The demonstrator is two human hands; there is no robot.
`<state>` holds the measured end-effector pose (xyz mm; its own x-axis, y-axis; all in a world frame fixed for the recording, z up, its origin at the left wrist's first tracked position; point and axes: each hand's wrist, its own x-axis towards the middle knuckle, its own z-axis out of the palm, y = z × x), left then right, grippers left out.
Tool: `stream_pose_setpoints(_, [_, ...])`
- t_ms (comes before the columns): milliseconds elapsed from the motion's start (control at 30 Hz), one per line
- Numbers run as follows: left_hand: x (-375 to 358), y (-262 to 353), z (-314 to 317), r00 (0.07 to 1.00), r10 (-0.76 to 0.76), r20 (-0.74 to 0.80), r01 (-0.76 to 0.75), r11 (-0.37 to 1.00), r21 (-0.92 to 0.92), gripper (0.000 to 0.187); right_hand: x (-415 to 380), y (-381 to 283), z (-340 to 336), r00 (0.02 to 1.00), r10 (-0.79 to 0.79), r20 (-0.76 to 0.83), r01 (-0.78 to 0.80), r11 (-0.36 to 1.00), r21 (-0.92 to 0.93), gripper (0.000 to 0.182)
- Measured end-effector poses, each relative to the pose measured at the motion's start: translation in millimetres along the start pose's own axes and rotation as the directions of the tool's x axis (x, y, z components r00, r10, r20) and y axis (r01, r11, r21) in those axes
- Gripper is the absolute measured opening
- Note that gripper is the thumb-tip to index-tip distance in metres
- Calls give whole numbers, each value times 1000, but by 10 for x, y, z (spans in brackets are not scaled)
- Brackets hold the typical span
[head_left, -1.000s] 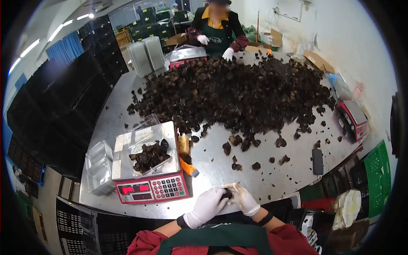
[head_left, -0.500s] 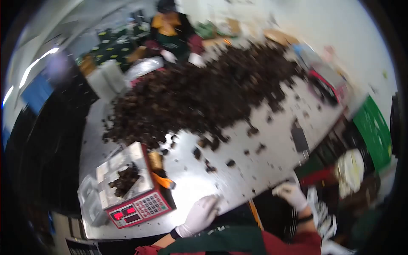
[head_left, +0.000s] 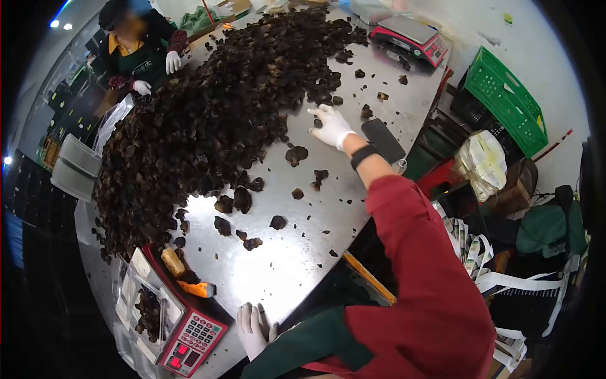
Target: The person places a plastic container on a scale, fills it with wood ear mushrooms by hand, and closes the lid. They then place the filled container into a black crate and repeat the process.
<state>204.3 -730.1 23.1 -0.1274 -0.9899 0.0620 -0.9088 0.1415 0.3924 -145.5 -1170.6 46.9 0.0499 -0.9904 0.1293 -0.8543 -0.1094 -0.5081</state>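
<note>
Fingers (head_left: 317, 115) of our gloved right hand (head_left: 331, 125) are spread and curl over a dark mushroom piece (head_left: 318, 123) at the near fringe of the mushroom heap (head_left: 214, 114), which lies beyond and leftward of them. Our left hand (head_left: 254, 325) rests flat, fingers slightly parted, on the steel table (head_left: 284, 265) edge beside the red scale (head_left: 189, 341), well apart from the heap.
</note>
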Motion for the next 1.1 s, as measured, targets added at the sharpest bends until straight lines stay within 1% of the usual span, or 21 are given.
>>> stream_pose_setpoints(33, [-13, -43, 77, 998, -8, -67, 7, 1000, -14, 73, 56, -50, 122, 1000, -3, 4, 3, 1000, 1, 56])
stream_pose_setpoints(67, [-9, -70, 110, 991, -15, -136, 12, 1000, -27, 69, 86, -123, 226, 998, 0, 64, 6, 995, -103, 56])
stream_pose_setpoints(100, [-6, -93, 122, 990, -14, -143, 10, 1000, -25, 69, 142, -175, 284, 993, 9, 116, 16, 978, -206, 55])
stream_pose_setpoints(133, [-17, -105, 132, 983, -23, -181, 23, 1000, -6, 64, 207, -199, 310, 983, -46, 178, 60, 996, -73, 52])
stream_pose_setpoints(167, [8, -107, 153, 974, -37, -222, 40, 999, 9, 60, 276, -271, 319, 971, -84, 224, 56, 990, 127, 49])
stream_pose_setpoints(200, [40, -113, 175, 963, -24, -269, 32, 999, 25, 56, 332, -340, 341, 970, -102, 220, 53, 974, 219, 49])
stream_pose_setpoints(233, [56, -118, 190, 962, -36, -270, 44, 999, 22, 56, 373, -409, 379, 969, -117, 219, 44, 949, 311, 49])
stream_pose_setpoints(300, [84, -137, 184, 962, -25, -273, 41, 998, 53, 51, 495, -595, 405, 978, -194, 79, 183, 974, 130, 49])
stream_pose_setpoints(367, [116, -77, 153, 959, -50, -278, 67, 996, 54, 47, 649, -830, 484, 969, -241, 60, 243, 969, -33, 54])
stream_pose_setpoints(433, [118, -104, 147, 954, -66, -291, 86, 995, 55, 44, 734, -1154, 657, 945, -305, 121, 312, 949, -44, 62])
stream_pose_setpoints(500, [63, -216, 253, 941, -3, -337, 30, 997, 75, 41, 683, -1492, 975, 918, -358, 169, 356, 933, 43, 68])
stream_pose_setpoints(567, [31, -272, 327, 941, -11, -339, 38, 997, 72, 40, 497, -1803, 1112, 888, -378, 263, 404, 913, -52, 71])
stream_pose_setpoints(633, [20, -251, 305, 940, 4, -342, 19, 998, 65, 39, 360, -1965, 1092, 807, -430, 404, 488, 871, -48, 72])
stream_pose_setpoints(700, [37, -238, 287, 940, -6, -342, 25, 998, 53, 39, 103, -2071, 917, 738, -471, 484, 548, 836, -23, 74])
stream_pose_setpoints(767, [48, -243, 283, 938, -12, -345, 29, 999, 44, 39, -181, -2049, 941, 713, -533, 456, 614, 789, -37, 78])
stream_pose_setpoints(800, [38, -259, 286, 943, -1, -332, 19, 999, 49, 42, -339, -2082, 849, 697, -530, 483, 638, 766, -80, 83])
stream_pose_setpoints(833, [24, -270, 285, 949, 9, -316, 9, 999, 53, 45, -476, -2062, 817, 686, -538, 489, 632, 774, -35, 85])
stream_pose_setpoints(933, [18, -232, 258, 951, 6, -310, 7, 999, 41, 43, -833, -1963, 727, 667, -568, 483, 666, 745, -45, 84])
stream_pose_setpoints(1033, [27, -205, 223, 943, -2, -332, -3, 1000, -15, 40, -890, -1828, 629, 633, -631, 448, 654, 746, 127, 70])
stream_pose_setpoints(1067, [17, -229, 247, 943, -8, -334, 2, 1000, -20, 40, -774, -1762, 613, 636, -658, 404, 594, 751, 288, 61])
stream_pose_setpoints(1100, [12, -264, 293, 939, 5, -345, -22, 999, -46, 38, -667, -1745, 574, 666, -689, 287, 613, 724, 315, 55])
